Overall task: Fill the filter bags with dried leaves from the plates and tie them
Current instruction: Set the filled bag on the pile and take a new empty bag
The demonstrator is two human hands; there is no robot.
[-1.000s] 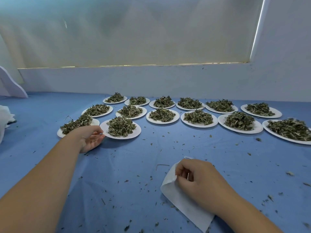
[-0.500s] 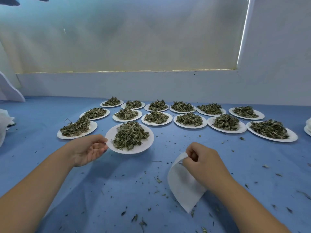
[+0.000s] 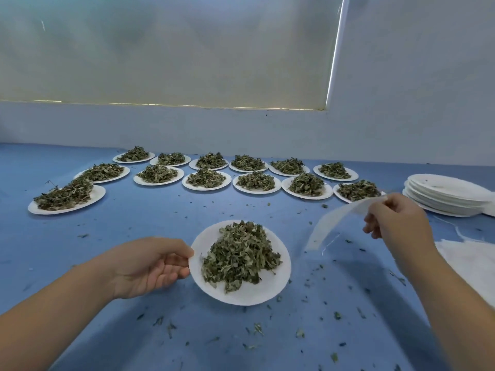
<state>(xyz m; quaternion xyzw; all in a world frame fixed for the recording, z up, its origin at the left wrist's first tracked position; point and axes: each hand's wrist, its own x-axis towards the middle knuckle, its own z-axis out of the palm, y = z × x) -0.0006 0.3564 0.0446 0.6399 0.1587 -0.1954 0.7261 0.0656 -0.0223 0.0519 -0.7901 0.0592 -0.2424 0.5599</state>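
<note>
The left hand [image 3: 150, 266] pinches the left rim of the near plate [image 3: 241, 297] on the blue desk [image 3: 134, 236], thumb above and fingers [image 3: 172, 273] below. Dried leaves [image 3: 238, 255] lie heaped on this plate. Right of it, the right hand [image 3: 396, 220] grasps a white filter bag [image 3: 329, 223] by its upper edge, above the desk. Far right stands a stack of empty plates [image 3: 444, 195].

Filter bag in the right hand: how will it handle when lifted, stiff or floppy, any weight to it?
Likely floppy: the filter bag bows and droops below the right hand's pinch at one end. Probably very light: it looks thin, translucent and empty, so moving air could flutter it.
</note>
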